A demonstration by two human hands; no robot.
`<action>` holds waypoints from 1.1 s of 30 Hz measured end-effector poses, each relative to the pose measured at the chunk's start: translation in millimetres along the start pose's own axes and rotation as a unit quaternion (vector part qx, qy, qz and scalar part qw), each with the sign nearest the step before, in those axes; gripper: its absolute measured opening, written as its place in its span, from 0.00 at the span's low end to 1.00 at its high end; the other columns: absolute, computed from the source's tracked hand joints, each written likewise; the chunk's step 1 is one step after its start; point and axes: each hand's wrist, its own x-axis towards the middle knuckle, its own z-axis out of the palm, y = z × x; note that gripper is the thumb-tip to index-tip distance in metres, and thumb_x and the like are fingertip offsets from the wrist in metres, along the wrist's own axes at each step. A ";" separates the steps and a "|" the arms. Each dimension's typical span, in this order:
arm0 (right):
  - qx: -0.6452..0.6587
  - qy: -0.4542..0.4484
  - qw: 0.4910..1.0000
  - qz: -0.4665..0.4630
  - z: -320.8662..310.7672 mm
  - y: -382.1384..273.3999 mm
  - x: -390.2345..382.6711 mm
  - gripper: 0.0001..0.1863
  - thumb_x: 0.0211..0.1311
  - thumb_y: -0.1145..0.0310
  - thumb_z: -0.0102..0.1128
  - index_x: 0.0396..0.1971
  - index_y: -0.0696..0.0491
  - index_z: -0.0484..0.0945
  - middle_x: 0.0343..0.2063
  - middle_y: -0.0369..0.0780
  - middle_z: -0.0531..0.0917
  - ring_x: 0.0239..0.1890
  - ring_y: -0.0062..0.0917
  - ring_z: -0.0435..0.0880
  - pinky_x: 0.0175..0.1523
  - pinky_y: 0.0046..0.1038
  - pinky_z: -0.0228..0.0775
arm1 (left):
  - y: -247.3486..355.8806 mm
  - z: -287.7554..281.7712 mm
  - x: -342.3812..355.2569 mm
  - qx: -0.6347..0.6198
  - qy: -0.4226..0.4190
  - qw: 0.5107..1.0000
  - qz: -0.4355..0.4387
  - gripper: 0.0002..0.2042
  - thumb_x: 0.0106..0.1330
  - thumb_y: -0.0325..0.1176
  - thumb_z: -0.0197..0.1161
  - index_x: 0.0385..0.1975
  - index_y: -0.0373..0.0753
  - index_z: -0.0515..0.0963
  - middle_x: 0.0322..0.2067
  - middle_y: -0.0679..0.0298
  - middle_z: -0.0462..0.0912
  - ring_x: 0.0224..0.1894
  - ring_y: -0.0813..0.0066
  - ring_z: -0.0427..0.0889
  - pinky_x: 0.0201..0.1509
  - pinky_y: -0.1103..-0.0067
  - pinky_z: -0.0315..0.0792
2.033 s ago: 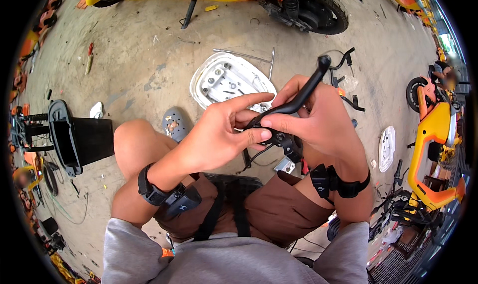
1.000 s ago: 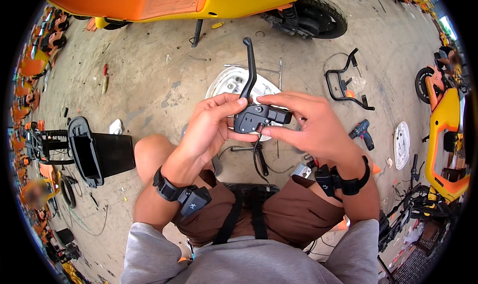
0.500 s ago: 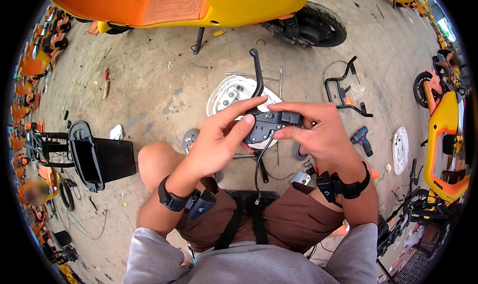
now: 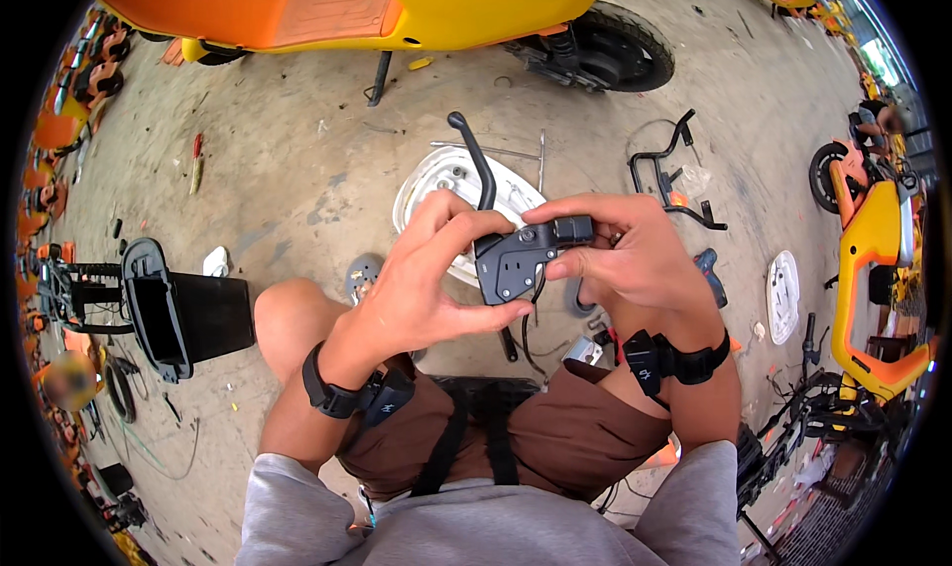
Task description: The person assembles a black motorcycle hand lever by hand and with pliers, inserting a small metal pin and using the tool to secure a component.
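Note:
A black brake lever point(image 4: 511, 268) with its housing is held up in front of me, its long handle slanting up to the left. My right hand point(image 4: 640, 253) pinches the square end of the housing between thumb and fingers. My left hand point(image 4: 412, 273) is around the lever side, index finger along the top and thumb stretched below the housing; some fingertips are hidden. From the housing a thin black cable point(image 4: 526, 343) hangs toward my lap. Below, on the floor, lies a white plastic shell point(image 4: 407, 201) with small metal parts in it, partly covered by my hands.
A yellow and orange scooter point(image 4: 466, 15) stands ahead. At left is a black bin-like box point(image 4: 203, 313). A black tubular bracket point(image 4: 645, 174), a cordless drill point(image 4: 711, 276) and another white shell point(image 4: 783, 298) lie at right. A yellow scooter frame point(image 4: 863, 258) stands farther right.
My left hand has shifted on the lever, its thumb moving from the housing's face to below it. The lever handle has tilted further left, and the view has shifted slightly.

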 end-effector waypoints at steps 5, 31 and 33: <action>0.039 -0.024 0.999 -0.027 -0.7 1.8 2.4 0.20 0.53 0.80 0.70 0.48 0.57 0.82 0.37 0.35 0.84 0.36 0.14 0.80 0.40 0.17 0.73 | 0.4 1.8 6.2 0.061 0.077 0.988 0.118 0.29 0.41 0.40 0.80 0.44 0.37 0.76 0.53 0.50 0.71 0.61 0.52 0.68 0.62 0.59 0.64; 0.046 0.152 0.986 -0.055 -16.4 17.9 13.4 0.29 0.65 0.76 0.50 0.67 0.59 0.61 0.41 0.39 0.80 0.32 0.16 0.72 0.37 0.17 0.66 | -13.4 6.7 -2.7 0.159 0.104 0.966 0.173 0.27 0.44 0.31 0.74 0.43 0.39 0.66 0.39 0.58 0.75 0.47 0.58 0.77 0.63 0.56 0.59; 0.108 0.104 0.984 -0.094 -23.3 27.9 14.9 0.27 0.67 0.77 0.49 0.66 0.60 0.62 0.42 0.42 0.80 0.35 0.17 0.76 0.40 0.18 0.68 | -12.6 5.4 -1.6 0.141 0.082 0.971 0.174 0.24 0.44 0.29 0.74 0.40 0.38 0.67 0.39 0.57 0.75 0.47 0.56 0.77 0.58 0.61 0.65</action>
